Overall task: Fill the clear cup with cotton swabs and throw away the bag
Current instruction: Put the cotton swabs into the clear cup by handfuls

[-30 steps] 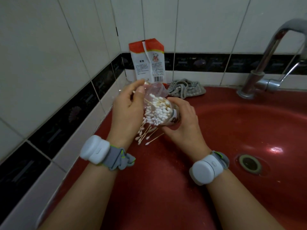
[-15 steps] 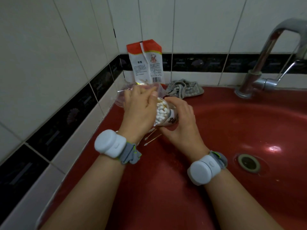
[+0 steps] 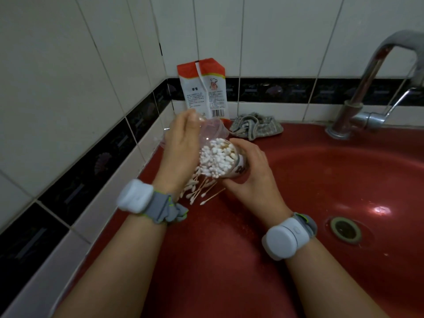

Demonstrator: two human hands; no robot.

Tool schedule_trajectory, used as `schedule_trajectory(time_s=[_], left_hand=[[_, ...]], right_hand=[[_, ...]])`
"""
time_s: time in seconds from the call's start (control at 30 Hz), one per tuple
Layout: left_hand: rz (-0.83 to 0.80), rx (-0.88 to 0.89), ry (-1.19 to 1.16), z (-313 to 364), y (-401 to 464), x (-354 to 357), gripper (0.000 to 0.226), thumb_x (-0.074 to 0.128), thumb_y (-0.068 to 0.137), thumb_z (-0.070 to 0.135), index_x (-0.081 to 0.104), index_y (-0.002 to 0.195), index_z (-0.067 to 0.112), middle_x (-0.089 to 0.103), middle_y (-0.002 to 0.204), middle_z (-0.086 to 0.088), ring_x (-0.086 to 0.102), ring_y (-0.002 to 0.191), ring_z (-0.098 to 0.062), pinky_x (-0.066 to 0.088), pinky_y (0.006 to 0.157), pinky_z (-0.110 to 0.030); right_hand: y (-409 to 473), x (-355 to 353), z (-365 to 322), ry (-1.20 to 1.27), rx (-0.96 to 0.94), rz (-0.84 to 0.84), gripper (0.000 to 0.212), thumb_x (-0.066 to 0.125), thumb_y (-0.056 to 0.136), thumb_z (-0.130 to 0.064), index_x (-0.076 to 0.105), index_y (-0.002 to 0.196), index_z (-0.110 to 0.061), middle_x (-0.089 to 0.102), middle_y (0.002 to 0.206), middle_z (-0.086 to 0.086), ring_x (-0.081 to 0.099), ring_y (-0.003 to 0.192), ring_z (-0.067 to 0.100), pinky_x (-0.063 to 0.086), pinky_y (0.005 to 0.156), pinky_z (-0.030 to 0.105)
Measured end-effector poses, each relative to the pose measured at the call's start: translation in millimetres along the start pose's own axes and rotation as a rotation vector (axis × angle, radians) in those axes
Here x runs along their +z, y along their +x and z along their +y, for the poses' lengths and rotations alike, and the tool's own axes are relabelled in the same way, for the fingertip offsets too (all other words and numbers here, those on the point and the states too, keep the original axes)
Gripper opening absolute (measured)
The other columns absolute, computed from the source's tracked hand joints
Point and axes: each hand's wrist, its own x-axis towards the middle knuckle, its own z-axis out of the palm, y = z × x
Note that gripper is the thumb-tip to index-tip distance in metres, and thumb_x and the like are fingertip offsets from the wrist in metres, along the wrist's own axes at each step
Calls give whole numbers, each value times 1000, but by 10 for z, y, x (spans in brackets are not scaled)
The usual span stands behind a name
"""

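Fingers of the right hand [image 3: 250, 171] curl round the clear cup [image 3: 231, 161], gripping it from the right and below, so the cup tilts with its mouth toward the camera and to the left. White swabs [image 3: 215, 159] pack the cup, their tips crowding the mouth. The left hand [image 3: 181, 150] is raised just left of the cup, thumb and fingertips pinched on the clear bag [image 3: 212, 131], which billows above and behind the cup mouth; how much of the bag lies behind the hand cannot be told. The heel of the left hand sits close against the swab tips at the cup mouth.

Loose swabs [image 3: 197, 189] lie in a fan on the red counter [image 3: 206, 249] directly under the cup, and one of them lies apart at the right edge of the fan, just below the right hand. Both wrists wear white bands, the left band [image 3: 137, 196] and the right band [image 3: 284, 237], each on a grey strap.

Behind the hands an orange and white packet [image 3: 204, 88] stands upright against the tiled wall [image 3: 68, 65] in the corner. A grey cloth [image 3: 254, 126] lies crumpled on the counter just right of the packet. The red basin [image 3: 344, 180] fills the right side, with its drain [image 3: 345, 229] near the right wrist and a metal tap [image 3: 367, 106] at the back rim.
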Motion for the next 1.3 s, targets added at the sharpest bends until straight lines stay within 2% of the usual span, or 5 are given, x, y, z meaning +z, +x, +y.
schedule_trajectory(time_s=[0.27,0.83,1.1,1.2,1.3], left_hand=[[-126,0,158,-106,-278,-166,13,72,74,23,62,81,27,57,69,9,49,62,-9,43,64,-18],[-161,433,914,426,-139,-285,16,55,90,25,68,91,16,62,93,0,51,102,-25,32,84,-37],[-238,99,344,222,-111,-166,13,76,74,26,65,71,19,55,62,10,48,53,3,36,54,-10],[-53,36,112,65,-106,-131,29,62,83,45,58,103,25,60,103,3,54,95,3,45,87,-19],[-84,65,329,74,-128,25,67,20,93,58,20,148,21,19,156,-2,8,146,-18,7,118,-40]], right_hand=[[-6,-15,-40,13,29,58,73,79,64,-33,41,126,-37,46,121,-19,46,115,10,42,98,41],[-11,3,26,-48,-49,6,69,72,67,-32,42,129,-34,50,133,-6,45,121,16,39,99,46],[-14,15,16,0,-40,-9,69,74,67,-27,44,130,-29,49,134,-5,43,123,15,39,100,46],[-7,17,27,-11,-36,-13,69,71,67,-33,45,131,-28,49,134,-6,44,124,15,38,101,45],[-8,54,29,-31,-53,-23,70,75,66,-28,46,130,-27,51,131,-5,46,121,18,39,100,44]])
